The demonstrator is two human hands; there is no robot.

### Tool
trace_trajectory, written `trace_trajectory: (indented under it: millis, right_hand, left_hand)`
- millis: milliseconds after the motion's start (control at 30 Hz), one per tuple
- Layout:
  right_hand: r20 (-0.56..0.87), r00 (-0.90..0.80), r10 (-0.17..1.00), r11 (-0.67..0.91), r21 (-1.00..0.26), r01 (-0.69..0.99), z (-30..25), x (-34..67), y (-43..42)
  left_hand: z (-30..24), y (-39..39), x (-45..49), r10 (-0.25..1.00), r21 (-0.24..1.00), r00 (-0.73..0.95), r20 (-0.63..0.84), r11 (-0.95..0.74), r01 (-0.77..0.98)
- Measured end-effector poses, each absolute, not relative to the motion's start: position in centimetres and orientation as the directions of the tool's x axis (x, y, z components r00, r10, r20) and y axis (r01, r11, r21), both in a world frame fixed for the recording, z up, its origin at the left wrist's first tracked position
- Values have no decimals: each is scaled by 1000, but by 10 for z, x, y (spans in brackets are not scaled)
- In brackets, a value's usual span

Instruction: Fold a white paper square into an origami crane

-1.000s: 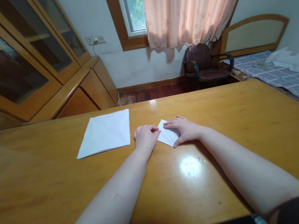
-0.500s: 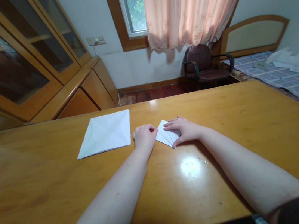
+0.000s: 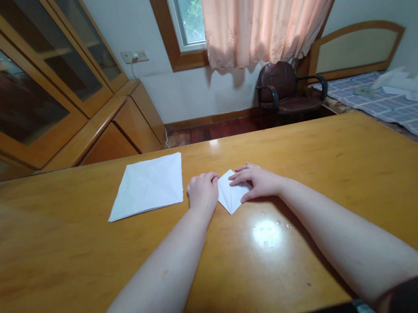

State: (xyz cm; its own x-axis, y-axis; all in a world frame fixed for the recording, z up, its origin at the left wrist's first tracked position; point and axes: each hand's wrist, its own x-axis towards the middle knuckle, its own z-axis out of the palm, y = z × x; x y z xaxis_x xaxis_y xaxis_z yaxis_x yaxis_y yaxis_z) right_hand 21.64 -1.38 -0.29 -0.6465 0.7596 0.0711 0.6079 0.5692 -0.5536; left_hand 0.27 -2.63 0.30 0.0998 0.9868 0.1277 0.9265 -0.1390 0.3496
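Note:
A small folded sheet of white paper (image 3: 229,195) lies on the wooden table between my hands, one corner pointing toward me. Creased flaps show on its upper face. At its left edge, my left hand (image 3: 203,188) is closed, thumb and fingers pinching the paper's side. My right hand (image 3: 255,180) rests on the right part of the paper with its fingers stretched out and apart, covering that side. To the left of my left hand lies a flat stack of white paper sheets (image 3: 150,186).
The wooden table (image 3: 94,280) spans the view. Beyond it stand a glass-doored cabinet (image 3: 106,109) at left, a dark red armchair (image 3: 281,87) and a bed with a checked cover (image 3: 408,109) at right. A pink curtain (image 3: 265,10) hangs by the window.
The folded paper has turned slightly, its near corner shifting left and toward me. My left hand's fingers have closed in at its edge; my right hand has barely moved.

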Motion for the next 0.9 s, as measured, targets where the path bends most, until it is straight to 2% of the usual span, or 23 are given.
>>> trace_trajectory:
  millis: [233, 533, 900]
  right_hand:
    - [124, -627, 769, 576, -559, 597, -8, 216, -11]
    - [150, -630, 762, 595, -548, 588, -8, 217, -11]
    - [155, -630, 761, 597, -548, 586, -8, 217, -11]
  left_hand:
    - [5, -37, 12, 984, 257, 115, 137, -147, 955]
    - [1, -35, 12, 984, 301, 136, 119, -166, 939]
    - [5, -40, 14, 993, 218, 51, 108, -73, 973]
